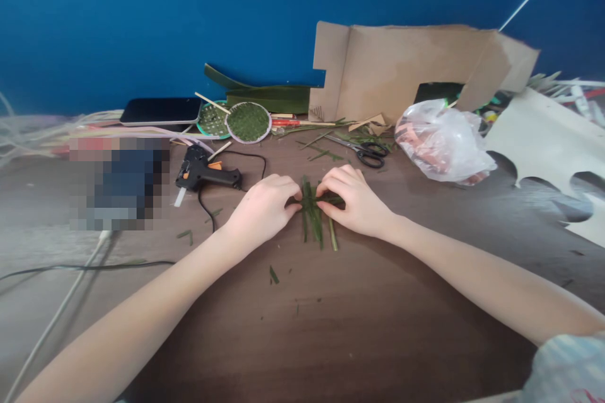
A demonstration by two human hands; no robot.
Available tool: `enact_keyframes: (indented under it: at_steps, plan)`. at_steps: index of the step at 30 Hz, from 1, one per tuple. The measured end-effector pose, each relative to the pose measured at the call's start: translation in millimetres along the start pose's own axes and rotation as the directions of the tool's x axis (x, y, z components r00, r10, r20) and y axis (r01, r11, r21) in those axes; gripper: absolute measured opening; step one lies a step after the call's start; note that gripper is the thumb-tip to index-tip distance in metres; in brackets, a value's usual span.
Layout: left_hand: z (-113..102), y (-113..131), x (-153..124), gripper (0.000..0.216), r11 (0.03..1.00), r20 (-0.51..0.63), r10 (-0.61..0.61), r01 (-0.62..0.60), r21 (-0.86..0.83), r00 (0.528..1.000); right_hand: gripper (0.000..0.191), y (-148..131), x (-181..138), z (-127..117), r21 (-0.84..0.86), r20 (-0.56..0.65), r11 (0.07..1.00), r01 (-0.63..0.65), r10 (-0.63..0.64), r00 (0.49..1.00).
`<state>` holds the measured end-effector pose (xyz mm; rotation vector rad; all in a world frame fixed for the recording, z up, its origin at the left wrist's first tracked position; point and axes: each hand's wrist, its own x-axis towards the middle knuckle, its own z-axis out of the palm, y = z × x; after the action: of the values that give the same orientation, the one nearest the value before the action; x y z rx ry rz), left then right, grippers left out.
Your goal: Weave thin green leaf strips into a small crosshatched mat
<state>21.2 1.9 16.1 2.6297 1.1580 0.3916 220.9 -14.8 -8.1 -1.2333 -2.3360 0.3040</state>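
Between my hands, on the brown table, lies a small weave of green leaf strips point(311, 209), some pointing towards me and others running crosswise. My left hand point(268, 204) pinches its left side between thumb and fingers. On the other side my right hand point(350, 200) grips the crosswise strips, whose ends show inside the curl of its fingers. One strip point(333, 236) sticks out apart from the others, near my right thumb. A loose leaf scrap point(274, 275) rests closer to me.
A black glue gun point(208, 170) lies left of my hands, its cord trailing on the table. Behind are black-handled scissors point(371, 152), two round woven fans point(249, 123), a phone point(161, 111) and folded cardboard point(406, 66). A plastic bag point(444, 145) and cut white sheet point(543, 138) sit right.
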Motion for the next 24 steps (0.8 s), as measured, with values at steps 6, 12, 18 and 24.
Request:
enact_keyframes:
  at_steps: [6, 12, 18, 24]
  plan:
    - [1.6, 0.7, 0.0, 0.006, 0.999, -0.016, 0.019, -0.018, 0.037, 1.000, 0.003, -0.2, 0.9, 0.8, 0.012, 0.007, 1.000, -0.006, 0.006, 1.000]
    - [4.9, -1.3, 0.5, 0.011, 1.000, -0.043, 0.012, -0.012, -0.013, 0.999, 0.002, -0.5, 0.7, -0.7, 0.031, 0.014, 0.999, -0.019, 0.019, 1.000]
    - [6.5, -0.4, 0.4, 0.011, 0.999, -0.066, 0.011, -0.014, -0.037, 0.998, 0.003, -0.7, 1.4, -0.3, 0.028, 0.021, 0.999, -0.019, 0.019, 1.000]
    - [1.1, 2.2, 1.7, 0.008, 0.994, -0.004, -0.050, 0.049, -0.094, 0.999, 0.003, -0.2, 1.3, -0.4, 0.007, 0.030, 1.000, -0.029, 0.029, 0.999]
